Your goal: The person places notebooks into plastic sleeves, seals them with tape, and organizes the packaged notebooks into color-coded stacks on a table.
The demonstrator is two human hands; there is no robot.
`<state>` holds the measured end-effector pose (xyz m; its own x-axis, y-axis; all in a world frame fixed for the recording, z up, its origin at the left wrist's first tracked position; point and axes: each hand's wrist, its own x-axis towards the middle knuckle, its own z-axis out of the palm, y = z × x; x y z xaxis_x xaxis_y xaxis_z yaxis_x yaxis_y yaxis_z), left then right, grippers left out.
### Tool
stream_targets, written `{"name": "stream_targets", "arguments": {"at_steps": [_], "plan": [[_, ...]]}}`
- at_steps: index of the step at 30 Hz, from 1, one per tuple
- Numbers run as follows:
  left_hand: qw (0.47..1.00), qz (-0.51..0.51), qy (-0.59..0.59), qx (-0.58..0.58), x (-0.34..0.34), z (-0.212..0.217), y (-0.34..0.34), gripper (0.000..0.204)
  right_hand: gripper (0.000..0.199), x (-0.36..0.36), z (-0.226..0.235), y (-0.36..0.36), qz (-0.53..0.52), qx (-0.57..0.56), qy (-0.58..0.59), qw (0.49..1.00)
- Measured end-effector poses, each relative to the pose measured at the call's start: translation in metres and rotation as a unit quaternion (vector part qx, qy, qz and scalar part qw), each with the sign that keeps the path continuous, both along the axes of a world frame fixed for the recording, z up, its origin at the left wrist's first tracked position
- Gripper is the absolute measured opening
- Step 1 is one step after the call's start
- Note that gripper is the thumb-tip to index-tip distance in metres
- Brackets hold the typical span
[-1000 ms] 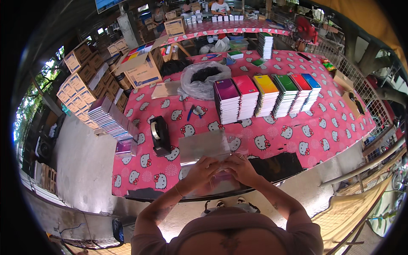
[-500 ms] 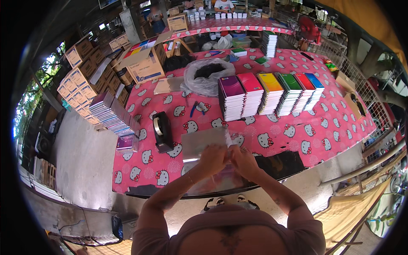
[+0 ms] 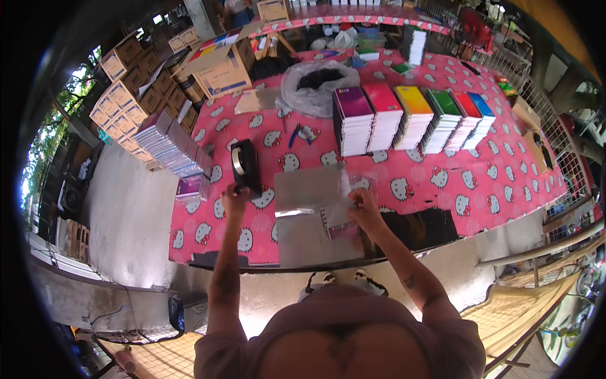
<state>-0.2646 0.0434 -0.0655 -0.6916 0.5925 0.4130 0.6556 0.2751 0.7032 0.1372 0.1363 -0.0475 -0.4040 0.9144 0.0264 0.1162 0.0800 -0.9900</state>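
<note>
A small spiral notebook in a clear plastic sleeve lay near the table's front edge. The right hand, fingers curled, pressed its upper corner. At nine o'clock, the left hand touched the black tape dispenser, its grip hard to judge.

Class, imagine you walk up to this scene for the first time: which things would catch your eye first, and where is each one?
Most striking is the row of bright notebook stacks, purple through blue, at the far side of the pink cartoon-cat tablecloth. Near the table's front edge, the left hand reaches the black tape dispenser, while the right hand presses on a clear plastic bag. Cardboard boxes pile up at the far left.
</note>
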Motion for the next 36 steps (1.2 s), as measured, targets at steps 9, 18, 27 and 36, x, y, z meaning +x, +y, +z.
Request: {"name": "stream_targets", "arguments": {"at_steps": [9,18,27,36], "plan": [[0.856,-0.047,-0.476,0.194,0.012,-0.011,0.017,0.02,0.04,0.017,0.01,0.0,0.012,-0.066,0.039,0.997],[0.903,-0.009,0.221,-0.368,0.011,0.081,0.002,0.016,0.037,0.012,0.007,-0.002,0.011,0.049,-0.01,0.999],[0.651,-0.623,0.201,-0.383,0.214,0.178,0.1,0.02,0.04,0.012,0.006,0.0,0.047,-0.034,0.059,0.997],[0.6,-0.6,-0.445,-0.286,0.142,-0.016,0.107,0.037,0.04,0.008,0.016,-0.011,0.086,-0.067,0.1,0.989]]}}
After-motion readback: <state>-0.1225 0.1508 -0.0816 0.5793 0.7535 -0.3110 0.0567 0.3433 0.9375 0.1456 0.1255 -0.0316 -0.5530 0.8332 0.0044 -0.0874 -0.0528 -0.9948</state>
